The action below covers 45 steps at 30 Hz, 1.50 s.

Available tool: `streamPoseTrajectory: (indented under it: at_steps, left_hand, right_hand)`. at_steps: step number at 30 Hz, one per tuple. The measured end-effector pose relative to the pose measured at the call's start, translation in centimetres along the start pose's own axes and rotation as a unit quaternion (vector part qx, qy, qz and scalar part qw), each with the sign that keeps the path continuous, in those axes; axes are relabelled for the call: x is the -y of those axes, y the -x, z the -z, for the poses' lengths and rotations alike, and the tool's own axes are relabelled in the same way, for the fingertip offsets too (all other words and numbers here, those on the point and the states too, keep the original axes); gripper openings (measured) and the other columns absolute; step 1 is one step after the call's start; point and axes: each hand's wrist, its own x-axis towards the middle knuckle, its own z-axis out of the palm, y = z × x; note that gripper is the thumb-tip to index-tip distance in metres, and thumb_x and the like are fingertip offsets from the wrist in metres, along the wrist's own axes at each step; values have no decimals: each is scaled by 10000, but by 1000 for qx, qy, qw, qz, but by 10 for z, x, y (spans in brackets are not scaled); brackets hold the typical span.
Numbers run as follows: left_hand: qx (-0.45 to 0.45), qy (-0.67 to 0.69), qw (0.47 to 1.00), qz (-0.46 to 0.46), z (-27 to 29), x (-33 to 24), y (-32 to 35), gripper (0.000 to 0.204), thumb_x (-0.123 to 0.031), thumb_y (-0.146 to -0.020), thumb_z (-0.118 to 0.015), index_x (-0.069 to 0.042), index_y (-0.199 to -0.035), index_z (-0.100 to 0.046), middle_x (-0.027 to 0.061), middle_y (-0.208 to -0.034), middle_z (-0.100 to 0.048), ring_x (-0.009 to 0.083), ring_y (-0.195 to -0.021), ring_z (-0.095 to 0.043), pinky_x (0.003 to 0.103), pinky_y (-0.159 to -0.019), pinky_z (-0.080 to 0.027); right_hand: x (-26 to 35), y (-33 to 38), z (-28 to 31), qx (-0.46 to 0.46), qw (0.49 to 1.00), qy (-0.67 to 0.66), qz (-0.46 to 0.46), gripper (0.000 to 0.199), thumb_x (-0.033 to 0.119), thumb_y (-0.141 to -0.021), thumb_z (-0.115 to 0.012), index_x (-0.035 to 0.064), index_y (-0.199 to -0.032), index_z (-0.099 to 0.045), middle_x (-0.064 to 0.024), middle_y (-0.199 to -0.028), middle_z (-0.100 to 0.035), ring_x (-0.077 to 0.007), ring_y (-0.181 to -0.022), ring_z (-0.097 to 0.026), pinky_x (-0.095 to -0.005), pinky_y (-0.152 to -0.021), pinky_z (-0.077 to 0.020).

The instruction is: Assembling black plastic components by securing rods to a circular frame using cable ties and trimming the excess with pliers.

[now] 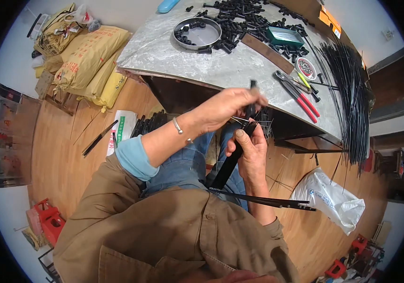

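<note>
Near the table's front edge, above my lap, my two hands work close together. My left hand (232, 104) is closed, its fingertips smeared by motion, around a short black part (250, 111) that shows above and below them. Just below it, my right hand (253, 153) is closed around a long black bar-like piece (227, 169), with the thumb near its upper end. That piece slants down to my lap; thin dark tips and a pale thin rod stand out by its upper end. Several thin black rods (272, 200) lie across my lap and the right forearm.
On the grey table (183, 63) are a round metal tray (206, 34), heaped black bolt-like parts (239, 21), a green box (284, 37), a brown bar (268, 52), red-handled pliers (301, 98) and a bundle of thin black rods (345, 94). Yellow sacks (86, 61) and a white bag (327, 198) stand around.
</note>
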Motion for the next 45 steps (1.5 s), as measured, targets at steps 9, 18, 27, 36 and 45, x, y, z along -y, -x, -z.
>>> streamPoseTrajectory:
  at_steps: [9, 18, 27, 36, 45]
  left_hand:
    - [-13, -20, 1000, -2, 3, 1, 1, 349, -301, -938, -598, -12, -1132, -612, 26, -892, -624, 101, -832, -593, 248, -758, -488]
    - [-33, -83, 995, -49, 5, 0, 2, 332, -261, -901, -657, -13, -1118, -611, 26, -914, -642, 91, -842, -605, 234, -776, -490]
    - [-70, -116, 989, -59, 6, 2, -1, 285, -221, -846, -719, -32, -1037, -621, 5, -906, -634, 76, -815, -591, 228, -767, -481]
    - [-92, -148, 983, -57, 6, 4, -2, 281, -234, -818, -752, -48, -971, -609, -35, -815, -586, 46, -754, -536, 206, -696, -455]
    - [-107, -202, 971, -71, 5, 2, 0, 290, -240, -790, -773, -46, -944, -620, -53, -772, -552, 37, -722, -502, 195, -653, -434]
  right_hand:
    - [1, 0, 5, 8, 1000, -2, -9, 217, 142, -906, -615, 41, -1066, -509, -47, -872, -555, -129, -599, -518, -275, -498, -455]
    - [-2, -2, 5, 16, 1000, -3, -13, 198, 156, -908, -613, 39, -1037, -518, -46, -857, -555, -125, -585, -505, -276, -491, -441]
    - [-1, -3, 1, 8, 1000, 6, -13, 190, 147, -912, -602, 35, -1040, -517, -53, -867, -564, -126, -588, -504, -275, -489, -440]
    - [-5, -5, 3, 14, 1000, 9, -14, 180, 138, -917, -597, 38, -1041, -512, -56, -863, -565, -128, -589, -506, -275, -489, -438]
    - [-6, -4, 0, -2, 1000, 23, -1, 187, 135, -918, -600, 39, -1046, -504, -51, -837, -560, -125, -587, -512, -268, -479, -443]
